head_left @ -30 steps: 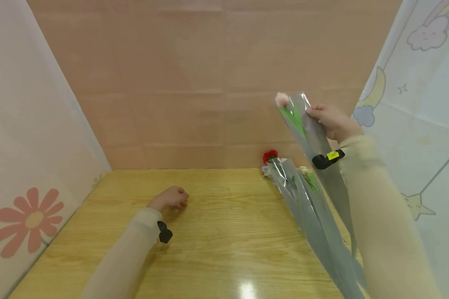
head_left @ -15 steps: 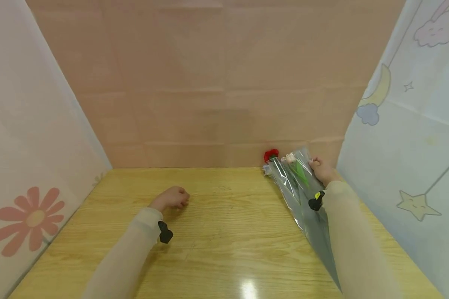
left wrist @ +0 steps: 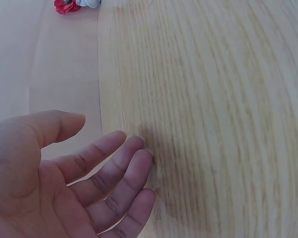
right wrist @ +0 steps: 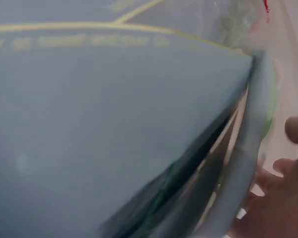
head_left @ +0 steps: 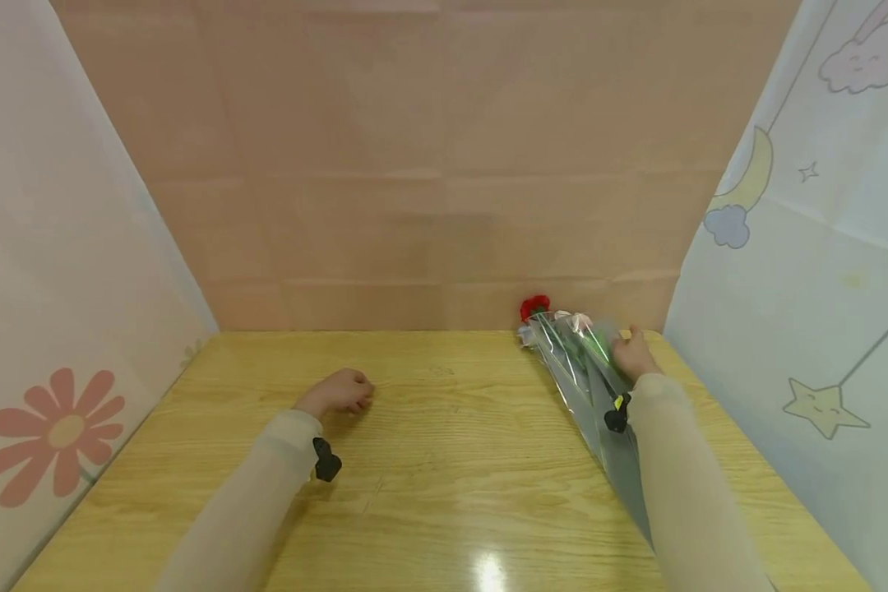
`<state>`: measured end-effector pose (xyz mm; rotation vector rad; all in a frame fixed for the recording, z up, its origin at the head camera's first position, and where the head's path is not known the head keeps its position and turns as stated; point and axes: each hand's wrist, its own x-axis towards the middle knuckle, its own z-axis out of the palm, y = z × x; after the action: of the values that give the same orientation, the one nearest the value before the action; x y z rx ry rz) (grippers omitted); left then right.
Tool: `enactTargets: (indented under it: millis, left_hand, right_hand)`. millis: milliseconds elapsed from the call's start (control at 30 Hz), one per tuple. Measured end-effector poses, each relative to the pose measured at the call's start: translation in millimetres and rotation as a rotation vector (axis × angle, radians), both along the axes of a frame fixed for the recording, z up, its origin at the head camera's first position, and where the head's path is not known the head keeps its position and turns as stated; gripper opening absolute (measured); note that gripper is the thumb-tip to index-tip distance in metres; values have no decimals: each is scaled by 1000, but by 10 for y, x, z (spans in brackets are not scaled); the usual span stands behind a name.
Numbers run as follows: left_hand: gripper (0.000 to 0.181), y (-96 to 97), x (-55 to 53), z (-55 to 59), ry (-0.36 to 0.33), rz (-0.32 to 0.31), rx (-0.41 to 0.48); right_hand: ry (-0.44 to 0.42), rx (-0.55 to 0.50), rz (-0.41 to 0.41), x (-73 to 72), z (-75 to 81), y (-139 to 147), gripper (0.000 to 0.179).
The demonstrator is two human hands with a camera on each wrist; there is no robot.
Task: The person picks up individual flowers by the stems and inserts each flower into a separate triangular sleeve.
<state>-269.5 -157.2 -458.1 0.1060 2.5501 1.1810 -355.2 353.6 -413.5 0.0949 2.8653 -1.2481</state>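
Observation:
Flowers in clear and grey wrapping sleeves [head_left: 614, 452] lie overlapped on the right side of the wooden table [head_left: 429, 460]. A red flower [head_left: 535, 307] and a pale pink flower [head_left: 580, 321] show at their far end. My right hand [head_left: 634, 353] is beside the top wrapper's right edge. In the right wrist view, its thumb and fingers are spread next to the grey wrapper [right wrist: 114, 124], gripping nothing visible; whether fingertips touch it is unclear. My left hand [left wrist: 79, 173] is at the table's left-middle, palm bare and fingers loosely bent, holding nothing.
A pinkish-brown backdrop [head_left: 444, 205] rises behind the table's far edge. White printed sheets hang on the left [head_left: 81, 247] and right [head_left: 807, 288]. The red flower leans close to the backdrop.
My right hand has lowered the pale pink wrapped flower onto the others and let go, its fingers now parted beside the wrapper. The left hand has stayed in place.

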Motion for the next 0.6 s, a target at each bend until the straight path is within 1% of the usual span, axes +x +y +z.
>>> enactTargets:
  millis: [100,167,300,367,467,533,600]
  left_hand:
    - [34,14,-1,-1,-10,7,-4]
    - [34,24,-4,-2,-14,10,-9]
    - [34,29,-7,3,-9,4,-15]
    - [34,28,-4,3,-10,5,-8]
    - [34,22,5,2,-11,-5,-7]
    - [33,16,8,-7,-16,-4,-8]
    - [33,9,14,-15,-20,-5,-13]
  right_hand:
    - [-59,-24,70,-13,-39,4,70]
    - [-82,-23,97,-21,-62,-2,72]
    - [-85,-33,104,-42,-93,-34,74]
    - [-81,-31,90,-52,-93,-54,76]
    - [-50,-12,94,-61,-53,-94,78]
    - [6,24,119,-68,2,-141,77]
    - [89,84,150,-62,85,-231,73]
